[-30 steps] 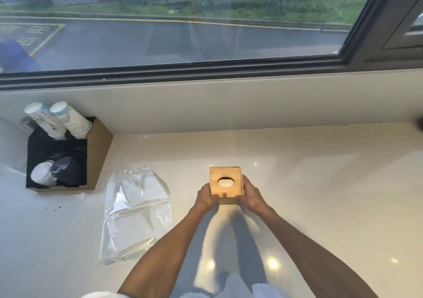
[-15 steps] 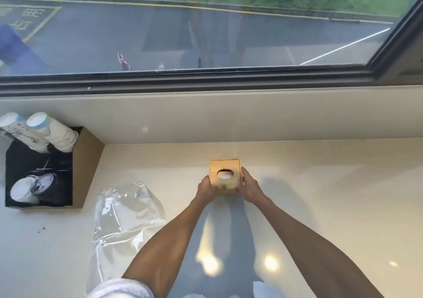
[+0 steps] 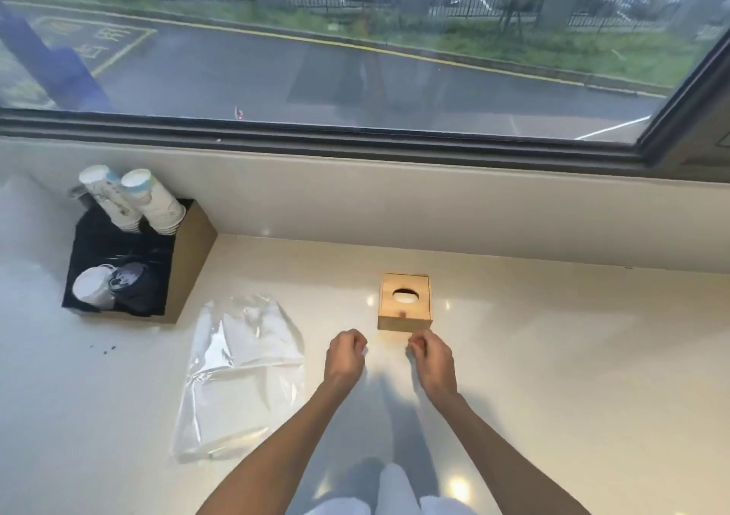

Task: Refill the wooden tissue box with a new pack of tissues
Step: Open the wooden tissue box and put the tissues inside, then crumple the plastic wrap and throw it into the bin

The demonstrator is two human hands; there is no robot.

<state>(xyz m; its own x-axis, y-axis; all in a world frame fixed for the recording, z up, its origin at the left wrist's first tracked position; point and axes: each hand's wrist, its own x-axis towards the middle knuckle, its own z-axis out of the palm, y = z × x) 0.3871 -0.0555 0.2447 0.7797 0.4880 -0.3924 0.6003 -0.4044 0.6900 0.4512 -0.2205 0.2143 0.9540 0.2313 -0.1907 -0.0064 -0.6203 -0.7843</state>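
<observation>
The wooden tissue box (image 3: 404, 303) stands upright on the pale counter, a little in front of the back wall. White tissue shows through the oval hole (image 3: 406, 296) in its lid. My left hand (image 3: 344, 358) hovers just short of the box's near left corner, fingers curled and holding nothing. My right hand (image 3: 431, 356) is by the near right corner, also loosely curled and apart from the box. An empty clear plastic wrapper (image 3: 237, 372) lies flat to the left of my left arm.
A black and cardboard cup holder (image 3: 185, 261) with stacked paper cups (image 3: 152, 202) and lids sits at the back left. A low wall (image 3: 395, 214) and the window frame close off the counter behind the box. A few dark crumbs (image 3: 104, 348) lie near the holder.
Both hands have let go of the box's sides and pulled back toward me. The box now stands alone on the counter.
</observation>
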